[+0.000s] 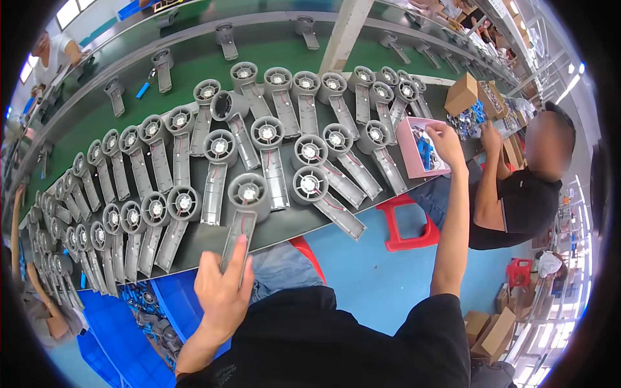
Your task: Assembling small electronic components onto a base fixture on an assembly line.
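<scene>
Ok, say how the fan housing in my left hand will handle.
The housing looks like moulded plastic: probably stiff and light. Its bulky round head may make it top-heavy. The thin red wire, exposed in the handle, could snag.

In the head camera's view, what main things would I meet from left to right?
Small blue part on the green belt → left hand gripping a grey fan housing → pale pillar → pink box with the right hand at it → co-worker in black
</scene>
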### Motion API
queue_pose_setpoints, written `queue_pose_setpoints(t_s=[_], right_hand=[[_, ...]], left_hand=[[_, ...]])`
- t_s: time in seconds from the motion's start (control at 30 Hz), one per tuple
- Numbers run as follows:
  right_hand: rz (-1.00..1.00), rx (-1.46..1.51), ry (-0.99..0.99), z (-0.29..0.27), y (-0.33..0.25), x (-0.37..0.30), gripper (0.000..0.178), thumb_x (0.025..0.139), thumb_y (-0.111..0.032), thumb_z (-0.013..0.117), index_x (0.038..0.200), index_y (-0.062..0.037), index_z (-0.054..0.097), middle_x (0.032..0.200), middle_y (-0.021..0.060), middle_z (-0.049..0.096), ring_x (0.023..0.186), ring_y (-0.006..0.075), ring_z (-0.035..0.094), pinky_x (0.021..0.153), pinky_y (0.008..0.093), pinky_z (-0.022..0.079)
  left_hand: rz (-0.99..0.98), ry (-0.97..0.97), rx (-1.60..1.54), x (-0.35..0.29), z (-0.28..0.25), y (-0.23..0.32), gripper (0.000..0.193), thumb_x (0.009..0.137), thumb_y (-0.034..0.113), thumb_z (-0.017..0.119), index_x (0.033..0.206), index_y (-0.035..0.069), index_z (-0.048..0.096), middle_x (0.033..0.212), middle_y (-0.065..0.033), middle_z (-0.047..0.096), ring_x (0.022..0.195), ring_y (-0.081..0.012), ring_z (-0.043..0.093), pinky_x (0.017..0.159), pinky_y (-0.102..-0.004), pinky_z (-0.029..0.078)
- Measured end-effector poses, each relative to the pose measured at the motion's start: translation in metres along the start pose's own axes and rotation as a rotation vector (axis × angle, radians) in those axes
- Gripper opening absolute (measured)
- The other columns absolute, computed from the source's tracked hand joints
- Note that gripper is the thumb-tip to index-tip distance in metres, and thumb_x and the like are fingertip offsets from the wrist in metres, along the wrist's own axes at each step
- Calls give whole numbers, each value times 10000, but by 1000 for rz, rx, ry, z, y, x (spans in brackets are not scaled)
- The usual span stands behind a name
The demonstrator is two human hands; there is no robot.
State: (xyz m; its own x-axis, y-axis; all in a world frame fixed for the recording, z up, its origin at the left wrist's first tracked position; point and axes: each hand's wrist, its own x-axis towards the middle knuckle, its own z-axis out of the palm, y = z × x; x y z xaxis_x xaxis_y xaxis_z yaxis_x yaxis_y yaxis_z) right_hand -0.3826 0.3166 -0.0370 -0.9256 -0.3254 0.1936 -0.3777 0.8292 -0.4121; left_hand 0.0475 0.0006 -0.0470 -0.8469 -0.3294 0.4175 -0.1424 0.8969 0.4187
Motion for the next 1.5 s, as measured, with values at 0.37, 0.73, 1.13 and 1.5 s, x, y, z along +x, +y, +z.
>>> queue_pose_setpoints(t_s=[0.37,0.73,1.13,1.5], right_hand=[[11,182,266,-11,-26,-23,263,897,-146,665,1073,50,659,909,81,704,822,125,652,773,257,506],[-143,1164,36,10,-159,-115,282,959,-113,558,1167,74,591,1061,85,647,983,135,600,857,275,479],[-178,1099,-479,91,-267,-192,181,929,-32,608,1095,14,666,957,55,671,883,105,641,747,231,497],[-101,849,-356,109,-261,-212,180,897,-44,648,1068,2,680,833,6,652,647,18,515,592,191,414]], left_hand=[[-143,-21,-110,-6,38,8,586,753,294,805,1232,20,609,888,-138,495,765,-294,521,651,-373,449],[-8,239,-487,40,1,-2,204,836,49,620,1009,-28,696,946,-148,633,867,-257,605,797,-325,471],[-498,161,-1382,31,0,-18,180,944,54,543,1069,-27,645,838,-88,629,705,-168,653,667,-288,517],[310,-207,103,43,12,-33,205,734,98,693,928,113,625,781,-66,504,587,-242,573,555,-356,460]])
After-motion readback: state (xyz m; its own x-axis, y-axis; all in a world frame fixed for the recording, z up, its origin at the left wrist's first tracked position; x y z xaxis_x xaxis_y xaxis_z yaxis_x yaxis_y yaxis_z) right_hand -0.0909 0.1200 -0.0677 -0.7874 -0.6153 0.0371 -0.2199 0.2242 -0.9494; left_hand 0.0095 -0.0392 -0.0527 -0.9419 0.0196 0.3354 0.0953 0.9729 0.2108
